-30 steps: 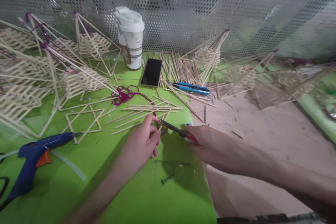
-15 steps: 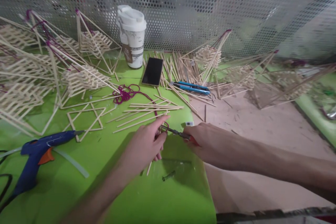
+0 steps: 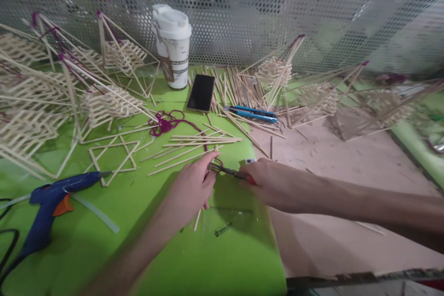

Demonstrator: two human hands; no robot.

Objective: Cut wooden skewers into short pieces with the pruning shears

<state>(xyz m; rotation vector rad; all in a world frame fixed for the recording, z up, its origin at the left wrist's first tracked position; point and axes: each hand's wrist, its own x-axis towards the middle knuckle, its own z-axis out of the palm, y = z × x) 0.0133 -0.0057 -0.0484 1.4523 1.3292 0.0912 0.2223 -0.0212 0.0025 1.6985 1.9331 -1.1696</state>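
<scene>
My left hand (image 3: 194, 182) is closed around thin wooden sticks (image 3: 197, 220), whose ends poke out above and below the fingers. Purple string (image 3: 204, 141) runs from a loose tangle down to this hand. My right hand (image 3: 265, 178) grips the red handles of pliers (image 3: 229, 172), with its palm side hidden. The metal jaws reach to the left fingertips, at the string and sticks; whether they bite on anything I cannot tell. Just beyond the hands lie several loose sticks (image 3: 204, 139) on the green sheet.
A blue glue gun (image 3: 52, 206) lies at left beside a stick frame (image 3: 114, 159). Behind stand a lidded cup (image 3: 176, 55), a phone (image 3: 201, 93), a blue utility knife (image 3: 253, 114) and a stick pile (image 3: 239, 88). Stick models (image 3: 111, 101) line both sides before a perforated metal panel (image 3: 243, 14).
Both hands have shifted slightly, and the plier jaws sit a little further left against the left fingers. The view has moved slightly too.
</scene>
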